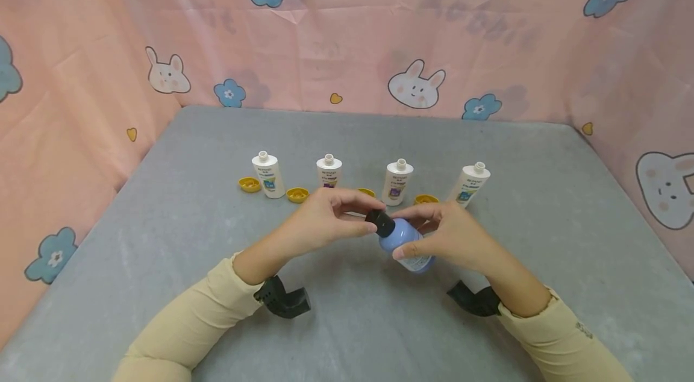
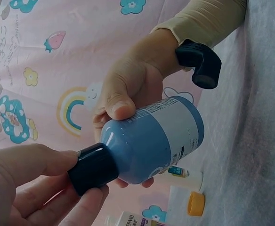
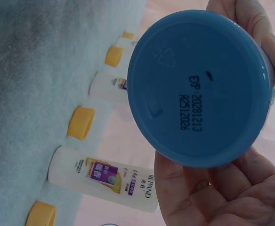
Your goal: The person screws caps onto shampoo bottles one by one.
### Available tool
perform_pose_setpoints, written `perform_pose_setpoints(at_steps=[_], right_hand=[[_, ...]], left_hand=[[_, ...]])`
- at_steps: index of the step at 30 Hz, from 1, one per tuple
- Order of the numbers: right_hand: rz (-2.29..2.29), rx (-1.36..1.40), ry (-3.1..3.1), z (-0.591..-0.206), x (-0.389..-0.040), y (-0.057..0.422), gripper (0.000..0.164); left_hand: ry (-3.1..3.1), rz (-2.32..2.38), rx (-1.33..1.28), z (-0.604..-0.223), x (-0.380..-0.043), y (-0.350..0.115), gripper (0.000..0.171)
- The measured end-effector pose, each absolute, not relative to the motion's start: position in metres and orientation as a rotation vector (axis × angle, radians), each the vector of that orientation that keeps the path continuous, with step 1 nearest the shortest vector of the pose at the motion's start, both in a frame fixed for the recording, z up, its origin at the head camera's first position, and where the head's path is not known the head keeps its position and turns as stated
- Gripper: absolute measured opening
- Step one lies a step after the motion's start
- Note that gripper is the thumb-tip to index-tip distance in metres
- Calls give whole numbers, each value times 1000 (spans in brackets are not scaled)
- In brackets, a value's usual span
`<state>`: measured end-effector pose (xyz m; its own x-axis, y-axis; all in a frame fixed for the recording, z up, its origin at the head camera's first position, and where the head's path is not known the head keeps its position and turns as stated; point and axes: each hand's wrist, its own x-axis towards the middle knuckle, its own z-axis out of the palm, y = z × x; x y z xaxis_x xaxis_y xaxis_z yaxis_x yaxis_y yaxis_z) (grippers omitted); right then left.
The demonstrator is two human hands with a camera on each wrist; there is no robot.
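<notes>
We have the left hand [image 1: 331, 222] pinching the black cap [image 1: 381, 223], right hand [image 1: 455, 237] gripping the blue bottle [image 1: 403, 243] by its body, over mid-table [image 1: 206, 219]. Long axis slants: cap toward far left corner, base near right. Left hand owns the cap end. Toward the far edge: four white bottles [image 1: 399, 183], mouths open, yellow caps [image 1: 297, 195] beside. We can't see fill levels.

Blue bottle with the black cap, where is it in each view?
Head: the blue bottle is just right of and below centre, between the left hand and right hand.
Left wrist: around centre, tilted, its black cap toward the lower left.
Right wrist: upper right, seen base-on, cap hidden.
Shared landmark: yellow caps, at least one per view.
</notes>
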<state>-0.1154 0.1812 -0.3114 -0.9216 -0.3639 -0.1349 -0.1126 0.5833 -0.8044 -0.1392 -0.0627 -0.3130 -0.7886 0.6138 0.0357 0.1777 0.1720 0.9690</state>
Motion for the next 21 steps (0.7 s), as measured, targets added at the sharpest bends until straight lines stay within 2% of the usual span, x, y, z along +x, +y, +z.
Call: perform_pose_setpoints(at_steps=[10,21], right_hand=[[-1262,-410,2543,-308,-114,182,55],[-1254,-411,2532,-309,-114,181,56]], left_hand=[[2084,1653,690,-311,-139,-62,42],[2124,1643,592,-311,-137,-61,35]])
